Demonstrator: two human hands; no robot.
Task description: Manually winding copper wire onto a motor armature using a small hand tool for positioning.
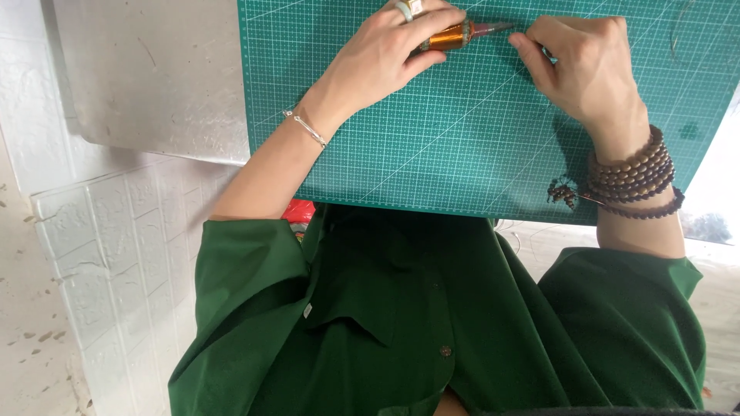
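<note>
At the far left the bare pale desk (146, 85) lies beside the left edge of the green cutting mat (462, 146). The left hand (385, 54) rests near the mat's top edge, fingers closed around a copper-coloured spool tool (451, 35) whose pointed tip faces right. Just beside that tip, the right hand (582, 65) is pinched shut, on what I cannot tell. Open mat stretches below both hands to the near edge, where beaded bracelets (632, 177) circle the right wrist.
</note>
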